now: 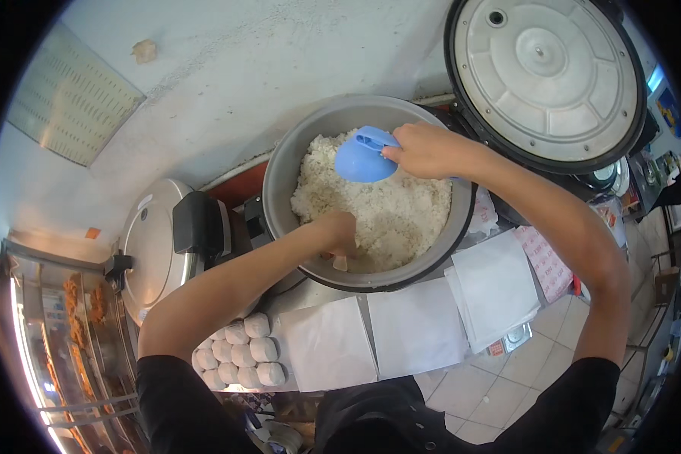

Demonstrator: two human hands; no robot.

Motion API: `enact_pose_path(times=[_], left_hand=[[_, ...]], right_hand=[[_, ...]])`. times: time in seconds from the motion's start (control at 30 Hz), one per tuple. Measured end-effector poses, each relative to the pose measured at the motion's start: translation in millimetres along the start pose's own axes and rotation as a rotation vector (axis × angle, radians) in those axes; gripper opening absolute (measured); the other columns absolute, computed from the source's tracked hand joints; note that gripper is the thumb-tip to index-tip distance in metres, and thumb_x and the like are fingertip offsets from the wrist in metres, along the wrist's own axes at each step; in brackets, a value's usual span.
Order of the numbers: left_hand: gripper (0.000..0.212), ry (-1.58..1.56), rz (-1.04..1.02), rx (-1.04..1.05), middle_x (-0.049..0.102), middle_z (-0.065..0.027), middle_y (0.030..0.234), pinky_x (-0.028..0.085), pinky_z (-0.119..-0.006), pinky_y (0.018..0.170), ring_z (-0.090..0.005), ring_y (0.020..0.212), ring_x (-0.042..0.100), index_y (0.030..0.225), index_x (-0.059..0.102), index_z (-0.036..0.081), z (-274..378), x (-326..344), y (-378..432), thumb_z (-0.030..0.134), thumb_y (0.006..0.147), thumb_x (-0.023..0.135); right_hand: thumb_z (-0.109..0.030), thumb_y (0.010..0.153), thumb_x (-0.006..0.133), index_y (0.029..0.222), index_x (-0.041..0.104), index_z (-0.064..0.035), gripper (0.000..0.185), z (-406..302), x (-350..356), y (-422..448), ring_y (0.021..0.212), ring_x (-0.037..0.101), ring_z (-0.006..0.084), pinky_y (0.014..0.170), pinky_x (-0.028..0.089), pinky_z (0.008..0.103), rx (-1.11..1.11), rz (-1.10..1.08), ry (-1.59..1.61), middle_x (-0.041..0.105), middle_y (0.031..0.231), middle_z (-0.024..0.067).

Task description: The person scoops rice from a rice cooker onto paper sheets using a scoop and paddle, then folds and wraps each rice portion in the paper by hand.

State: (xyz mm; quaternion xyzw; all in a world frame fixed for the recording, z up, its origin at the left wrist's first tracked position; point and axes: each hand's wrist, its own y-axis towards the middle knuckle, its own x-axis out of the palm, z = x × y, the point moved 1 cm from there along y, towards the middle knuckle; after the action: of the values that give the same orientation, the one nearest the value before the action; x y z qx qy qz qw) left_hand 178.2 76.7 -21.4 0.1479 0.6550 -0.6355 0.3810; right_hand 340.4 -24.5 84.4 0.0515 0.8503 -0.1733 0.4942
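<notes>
A large round cooker pot (276, 187) of cooked white rice (389, 207) stands before me, in front of the wall. My right hand (425, 150) is closed on the handle of a blue plastic scoop (366, 162), which is over the upper part of the rice. My left hand (340, 232) reaches into the pot at its near left side. Its fingers are mostly hidden; a pale utensil end (340, 263) shows just below them, and what the hand holds is unclear. Sheets of white paper (329, 343) lie on the counter below the pot.
Several white-wrapped rounded portions (244, 354) stand in rows at the lower left. A closed metal cooker (156, 244) is on the left, beside a lit display case (51, 340) of fried food. A big round lid (539, 74) stands raised at the upper right.
</notes>
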Motion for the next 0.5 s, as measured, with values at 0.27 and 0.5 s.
enact_pose_path(times=[0.27, 0.5], left_hand=[[0.015, 0.023, 0.424, 0.054, 0.067, -0.0213, 0.085, 0.056, -0.042, 0.07, -0.0348, 0.08, 0.068, 0.083, 0.068, -0.005, -23, -12, -59, 0.007, 0.074, 0.063], [0.024, -0.34, 1.094, 0.073, 0.057, -0.0167, 0.068, 0.049, -0.041, 0.058, -0.026, 0.06, 0.059, 0.098, 0.064, -0.004, -46, 43, -151, 0.01, 0.078, 0.066]], right_hand=[[-0.022, 0.095, 0.042, 0.091, 0.062, 0.0118, 0.04, 3, 81, 48, 0.066, 0.065, 0.0425, 0.057, 0.054, 0.047, -0.116, 0.102, -0.126, 0.063, 0.085, 0.0305], [-0.023, 0.096, 0.042, 0.09, 0.061, 0.0116, 0.04, -23, 85, 87, 0.061, 0.065, 0.0399, 0.052, 0.052, 0.0477, 0.058, -0.142, -0.164, 0.064, 0.082, 0.027]])
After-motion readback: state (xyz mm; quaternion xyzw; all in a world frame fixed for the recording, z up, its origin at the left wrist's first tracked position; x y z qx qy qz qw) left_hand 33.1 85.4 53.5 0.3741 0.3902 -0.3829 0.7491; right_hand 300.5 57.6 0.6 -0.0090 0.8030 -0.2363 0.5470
